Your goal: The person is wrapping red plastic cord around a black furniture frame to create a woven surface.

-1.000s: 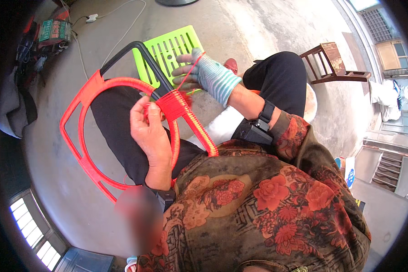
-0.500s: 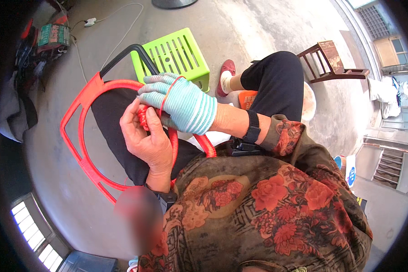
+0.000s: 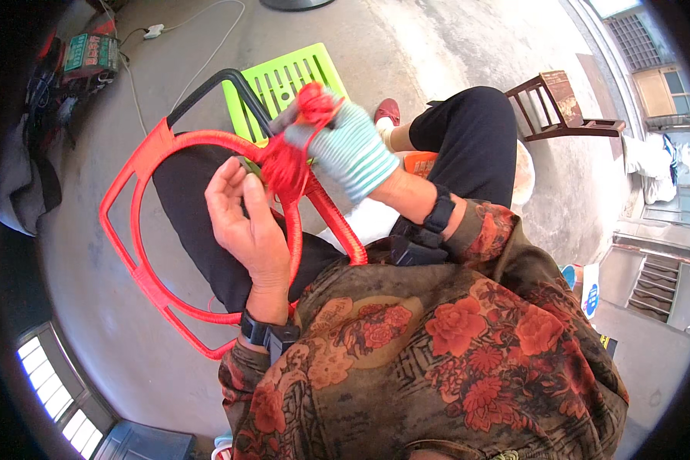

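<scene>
Reading clock from view centre. Wearing dark brown jacket printed with red flowers (image 3: 468,337), filling 5 to 7 o'clock. Showing bare left hand (image 3: 247,222) at 9 o'clock, with black wristband (image 3: 264,334) below: released, fingers loosely curled, thumb apart; cannot tell if touching the frame. Clenching right hand (image 3: 346,142), at 12 o'clock, around bundle of thin red cord (image 3: 315,106), blurred, toward 11 o'clock. Wearing teal-and-white striped knit glove (image 3: 366,159) on that one.

Supporting large looped frame wrapped in red cord (image 3: 207,139) across left thigh, 8 to 11 o'clock, with bare black bent tube (image 3: 197,97) at its far end. Showing blurred red cord mass (image 3: 285,169) at the wrapped joint, between both, toward 10 o'clock. Bending right knee in black trousers (image 3: 479,142) at 2 o'clock.

Farther: note slotted lime-green plastic stool (image 3: 257,100) at 11 o'clock, red shoe (image 3: 387,110) just past 12, dark brown wooden chair (image 3: 563,107) at 2. Farther still: spot white cable (image 3: 221,57) at 11 on grey concrete floor (image 3: 468,46).
</scene>
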A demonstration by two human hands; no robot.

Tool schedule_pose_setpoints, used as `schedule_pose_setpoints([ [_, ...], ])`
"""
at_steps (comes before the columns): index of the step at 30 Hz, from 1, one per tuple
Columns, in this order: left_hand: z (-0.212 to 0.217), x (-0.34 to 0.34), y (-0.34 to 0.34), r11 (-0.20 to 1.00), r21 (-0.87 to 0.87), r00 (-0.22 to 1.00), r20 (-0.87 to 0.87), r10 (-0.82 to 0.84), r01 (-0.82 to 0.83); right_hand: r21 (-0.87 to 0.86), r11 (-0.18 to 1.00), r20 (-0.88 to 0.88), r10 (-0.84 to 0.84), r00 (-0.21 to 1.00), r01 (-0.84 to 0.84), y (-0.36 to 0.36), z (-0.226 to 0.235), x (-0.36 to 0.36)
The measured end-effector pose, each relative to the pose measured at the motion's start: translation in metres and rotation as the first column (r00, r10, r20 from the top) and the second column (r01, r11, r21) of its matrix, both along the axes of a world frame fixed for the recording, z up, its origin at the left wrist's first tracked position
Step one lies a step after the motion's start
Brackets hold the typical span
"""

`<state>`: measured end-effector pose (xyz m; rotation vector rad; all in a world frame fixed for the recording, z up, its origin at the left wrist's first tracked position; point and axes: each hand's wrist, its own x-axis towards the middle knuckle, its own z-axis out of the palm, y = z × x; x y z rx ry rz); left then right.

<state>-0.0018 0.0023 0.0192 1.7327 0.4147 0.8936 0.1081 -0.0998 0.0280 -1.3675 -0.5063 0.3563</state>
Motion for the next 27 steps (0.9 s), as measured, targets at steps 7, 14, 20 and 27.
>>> schedule_pose_setpoints([
  [7, -0.02, 0.002, 0.007, 0.626, -0.771, 0.96, -0.072, -0.271, 0.119, -0.246, 0.969, 0.003, -0.01, 1.0, 0.011, -0.041, 0.021, 0.017],
  [14, -0.012, 0.002, 0.003, 0.541, -0.827, 0.947, -0.032, -0.32, 0.155, -0.785, 0.503, 0.587, 0.419, 0.693, 0.361, -0.103, 0.001, 0.056],
  [20, -0.018, 0.001, 0.009, 0.514, -0.833, 0.954, 0.052, -0.294, 0.204, -0.345, 0.56, 0.209, -0.736, 0.643, 0.753, -0.215, 0.005, 0.151],
  [27, -0.015, 0.006, 0.003, 0.515, -0.82, 0.955, 0.117, -0.273, 0.248, -0.102, 0.759, -0.277, -0.643, 0.714, 0.643, -0.212, 0.005, 0.13],
])
